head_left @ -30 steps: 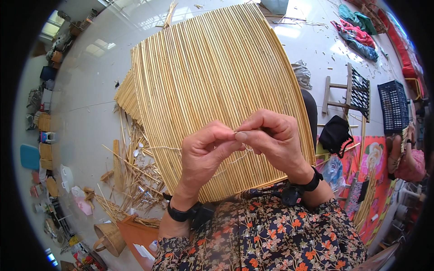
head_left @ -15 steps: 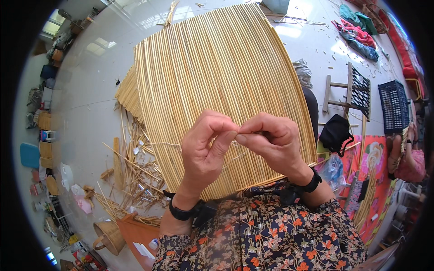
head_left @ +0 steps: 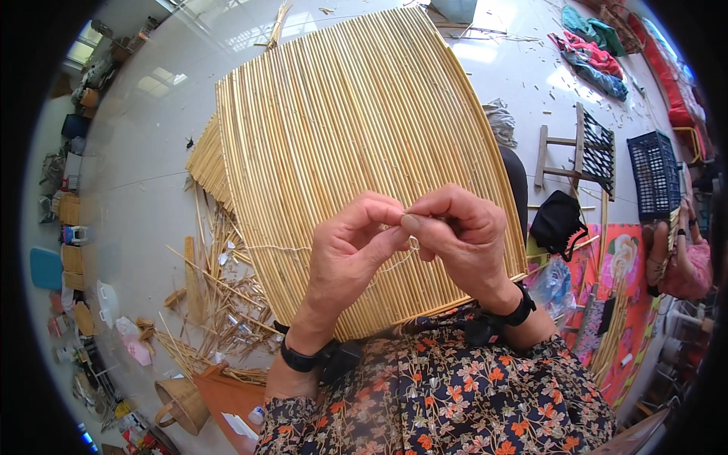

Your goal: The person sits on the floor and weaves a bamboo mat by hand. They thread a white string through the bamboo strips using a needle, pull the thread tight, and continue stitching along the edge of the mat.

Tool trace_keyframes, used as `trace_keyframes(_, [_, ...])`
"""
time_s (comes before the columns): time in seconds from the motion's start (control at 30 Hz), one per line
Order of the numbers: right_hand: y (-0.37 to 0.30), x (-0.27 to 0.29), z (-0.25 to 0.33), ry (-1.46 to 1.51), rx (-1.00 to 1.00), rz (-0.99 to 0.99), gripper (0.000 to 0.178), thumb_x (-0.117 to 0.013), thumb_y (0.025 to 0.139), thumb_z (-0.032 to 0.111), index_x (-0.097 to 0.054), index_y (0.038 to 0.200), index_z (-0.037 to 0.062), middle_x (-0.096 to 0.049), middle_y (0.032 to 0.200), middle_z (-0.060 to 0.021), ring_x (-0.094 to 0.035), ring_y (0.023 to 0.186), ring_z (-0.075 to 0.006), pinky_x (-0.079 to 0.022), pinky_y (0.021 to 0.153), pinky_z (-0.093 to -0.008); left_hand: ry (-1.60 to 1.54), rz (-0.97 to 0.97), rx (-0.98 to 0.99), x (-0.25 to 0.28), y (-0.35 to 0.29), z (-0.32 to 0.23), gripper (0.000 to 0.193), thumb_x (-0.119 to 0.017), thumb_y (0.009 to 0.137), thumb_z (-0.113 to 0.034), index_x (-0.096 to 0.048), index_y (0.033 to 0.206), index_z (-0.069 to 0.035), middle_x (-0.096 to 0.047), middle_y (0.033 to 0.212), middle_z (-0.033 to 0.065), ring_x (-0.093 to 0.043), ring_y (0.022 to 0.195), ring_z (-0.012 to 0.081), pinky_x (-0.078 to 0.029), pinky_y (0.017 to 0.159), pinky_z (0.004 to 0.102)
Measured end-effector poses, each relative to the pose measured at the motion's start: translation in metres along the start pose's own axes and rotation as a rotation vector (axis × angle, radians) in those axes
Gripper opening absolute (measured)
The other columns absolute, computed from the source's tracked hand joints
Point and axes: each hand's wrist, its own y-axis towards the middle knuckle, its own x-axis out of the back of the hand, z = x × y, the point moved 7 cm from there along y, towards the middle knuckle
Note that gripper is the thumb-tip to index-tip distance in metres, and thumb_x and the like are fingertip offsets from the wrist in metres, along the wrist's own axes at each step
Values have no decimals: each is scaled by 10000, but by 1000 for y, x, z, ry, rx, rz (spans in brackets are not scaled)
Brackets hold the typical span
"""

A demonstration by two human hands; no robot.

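A mat of straight yellow-tan reed stalks (head_left: 341, 114), laid side by side, spreads in front of me and reaches my lap. Over its near part, the fingertips of my left hand (head_left: 345, 246) and my right hand (head_left: 466, 239) meet in a close pinch. White thread (head_left: 282, 248) crosses the mat from its left edge towards my left hand. More of it curves out just below the fingertips. Both hands pinch this thread, though the fingers cover the exact spot. Each wrist wears a black band.
Loose stalks and scraps (head_left: 227, 292) litter the floor at left, near a wooden bucket (head_left: 182, 406). A second reed mat (head_left: 206, 163) shows beneath the first. At right are a folding stool (head_left: 578, 148), a dark blue crate (head_left: 654, 176), a black bag (head_left: 560, 221) and another person (head_left: 686, 265).
Both hands stay pinched together; the fingers have shifted slightly, with the right thumb now more in front. The view has moved a little, while the mat lies as before.
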Motion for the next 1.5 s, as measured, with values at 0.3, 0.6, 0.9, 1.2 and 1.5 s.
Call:
trace_keyframes(0.3, [-8,8,11,-207,175,-152,75,-776,881,12,-705,902,0,-716,743,-48,-677,624,-66,-534,533,-219,-136,-28,34,-4,-2,10,140,-614,1038,-70,-633,1149,13,-665,1137,77,-677,1019,154,-617,863,315])
trace_keyframes(0.6, [-12,1,26,-532,401,-166,148,-792,760,-4,-691,855,48,-669,705,-54,-649,554,-157,-495,496,-273,-149,-47,54,2,-3,17,129,-629,1019,-42,-637,1139,3,-670,1138,74,-665,1021,145,-585,882,295])
trace_keyframes(0.9, [-14,-2,32,-568,479,-171,148,-775,755,-15,-681,838,64,-619,658,-53,-613,518,-178,-469,470,-300,-149,-14,54,0,-2,15,121,-633,1012,-28,-655,1125,10,-677,1138,77,-668,1022,147,-592,874,296])
trace_keyframes(1.2, [-15,-4,35,-573,510,-179,159,-784,760,-14,-678,843,70,-587,625,-40,-586,496,-163,-451,452,-293,-189,-52,126,1,-2,16,164,-737,963,-127,-682,1051,0,-701,1100,95,-660,1030,164,-535,945,313])
trace_keyframes(1.5, [-15,-4,36,-587,512,-178,155,-790,765,-6,-674,837,67,-582,622,-41,-584,496,-165,-450,451,-298,-198,-16,111,1,-1,16,170,-726,969,-127,-687,1073,2,-705,1110,96,-664,1035,170,-539,941,311])
